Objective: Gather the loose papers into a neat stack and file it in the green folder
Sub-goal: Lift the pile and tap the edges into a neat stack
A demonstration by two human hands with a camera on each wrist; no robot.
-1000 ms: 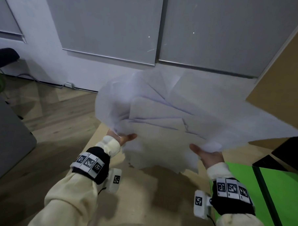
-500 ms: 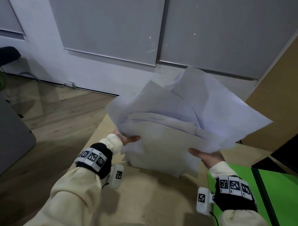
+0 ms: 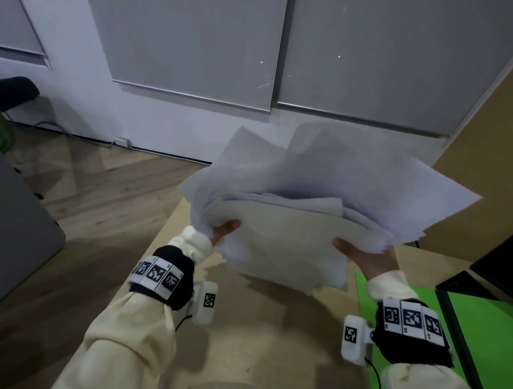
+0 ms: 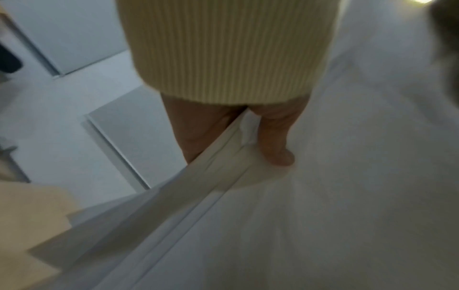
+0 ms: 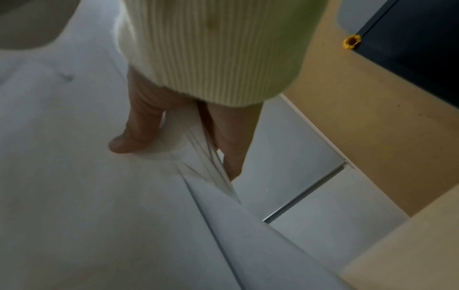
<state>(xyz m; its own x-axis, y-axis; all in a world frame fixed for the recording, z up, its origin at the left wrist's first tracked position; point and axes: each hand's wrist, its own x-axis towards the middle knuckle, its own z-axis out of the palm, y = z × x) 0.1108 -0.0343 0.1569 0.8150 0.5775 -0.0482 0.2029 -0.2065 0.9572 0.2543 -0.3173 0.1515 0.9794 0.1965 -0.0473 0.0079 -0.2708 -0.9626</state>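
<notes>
A loose bundle of white papers (image 3: 295,225) hangs in the air above the wooden table (image 3: 257,341), its sheets fanned and uneven at the far side. My left hand (image 3: 223,229) grips the bundle's left edge, thumb on top and fingers hidden beneath. My right hand (image 3: 361,254) grips the right edge the same way. The left wrist view shows the thumb (image 4: 275,141) pressing on the papers (image 4: 323,196); the right wrist view shows the thumb (image 5: 134,135) on the papers (image 5: 87,196). The green folder (image 3: 478,336) lies open on the table at the right.
A dark laptop or monitor (image 3: 498,272) stands at the right edge, just beyond the folder. A tan panel (image 3: 492,160) rises at the right. Grey roller blinds (image 3: 372,67) and a white wall stand ahead. A grey table edge (image 3: 12,227) is at the left over wooden floor.
Both hands have drawn the widely fanned sheets together into a tighter bundle. The sheet that stuck out far right has swung inward. The bundle stays lifted above the table.
</notes>
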